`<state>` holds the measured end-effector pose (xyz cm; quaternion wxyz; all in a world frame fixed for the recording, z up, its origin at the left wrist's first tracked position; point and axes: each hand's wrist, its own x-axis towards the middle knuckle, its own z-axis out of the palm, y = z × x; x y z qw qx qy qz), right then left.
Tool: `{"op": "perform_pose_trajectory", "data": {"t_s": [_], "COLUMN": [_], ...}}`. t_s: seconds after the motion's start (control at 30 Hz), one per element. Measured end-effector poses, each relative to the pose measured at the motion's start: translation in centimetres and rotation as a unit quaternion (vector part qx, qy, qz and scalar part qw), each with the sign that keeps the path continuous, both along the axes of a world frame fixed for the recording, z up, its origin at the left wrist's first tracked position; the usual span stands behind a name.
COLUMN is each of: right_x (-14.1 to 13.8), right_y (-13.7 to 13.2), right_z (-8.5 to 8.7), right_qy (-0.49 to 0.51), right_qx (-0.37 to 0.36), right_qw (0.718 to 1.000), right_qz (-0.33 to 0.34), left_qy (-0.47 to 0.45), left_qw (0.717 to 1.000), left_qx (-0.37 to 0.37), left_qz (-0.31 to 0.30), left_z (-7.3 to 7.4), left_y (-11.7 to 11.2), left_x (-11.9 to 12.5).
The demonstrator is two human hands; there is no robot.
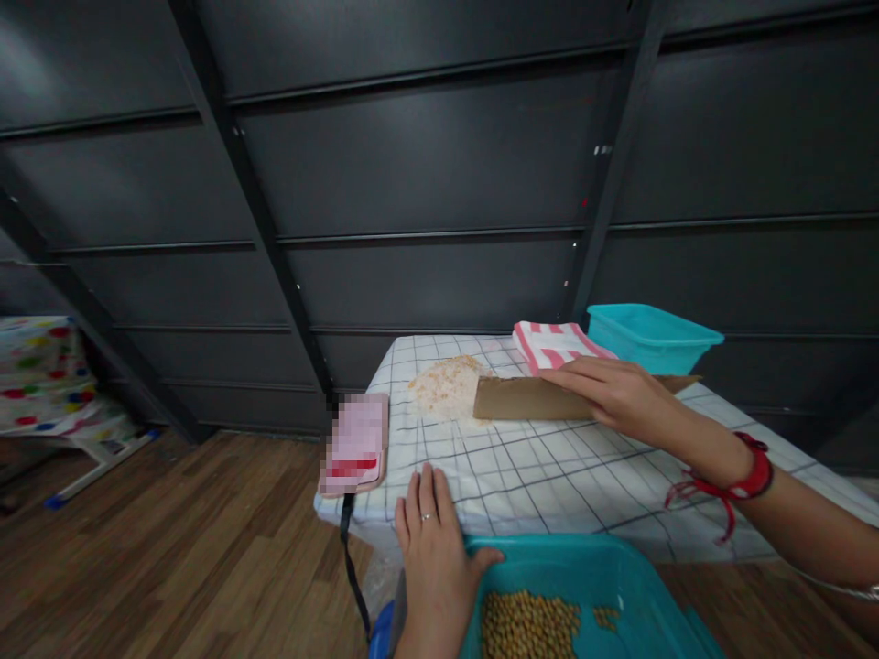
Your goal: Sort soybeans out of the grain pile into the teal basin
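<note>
My right hand grips a long strip of brown cardboard from above, standing it on edge on the checked tablecloth. The strip's left end reaches the side of a spread pile of white and orange-yellow grains. Lying flat at the front edge of the cloth, my left hand has its fingers stretched out. Its thumb rests over the rim of a teal plastic basin, which holds many round tan beans.
A phone in a pink case lies at the table's left edge, a black strap hanging down. Behind the cardboard are a folded pink-and-white towel and a turquoise basin. A dark panelled wall rises behind the table.
</note>
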<state>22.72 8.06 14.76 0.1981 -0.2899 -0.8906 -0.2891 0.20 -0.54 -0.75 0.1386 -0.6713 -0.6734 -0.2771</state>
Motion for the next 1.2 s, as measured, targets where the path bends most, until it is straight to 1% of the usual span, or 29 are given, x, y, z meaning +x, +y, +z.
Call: {"op": "perform_pose_trajectory", "data": {"t_s": [0.2, 0.47, 0.7, 0.97, 1.1, 1.2], "right_x": [0.2, 0.5, 0.4, 0.3, 0.2, 0.1], "right_y": [-0.8, -1.9, -2.6, -3.0, -3.3, -4.0], "right_z": [0.2, 0.6, 0.5, 0.6, 0.6, 1.0], "right_qy": [0.009, 0.008, 0.001, 0.001, 0.0, -0.002], "right_qx": [-0.007, -0.037, -0.029, -0.048, -0.036, -0.028], "right_qw": [1.0, 0.998, 0.998, 0.997, 0.997, 0.996], "right_qz": [0.023, 0.04, 0.054, 0.06, 0.069, 0.079], "left_qy": [0.017, 0.019, 0.015, 0.006, 0.01, 0.014], "left_qw": [1.0, 0.999, 1.0, 0.999, 0.999, 0.999], "left_qx": [-0.006, -0.016, -0.019, -0.024, -0.022, -0.022], "left_qz": [-0.025, -0.027, -0.018, -0.032, -0.031, -0.027], "left_z": [-0.2, -0.1, 0.1, -0.3, -0.3, -0.1], "left_y": [0.1, 0.1, 0.1, 0.2, 0.3, 0.2], "left_x": [-0.5, -0.8, -0.6, -0.8, -0.8, -0.7]}}
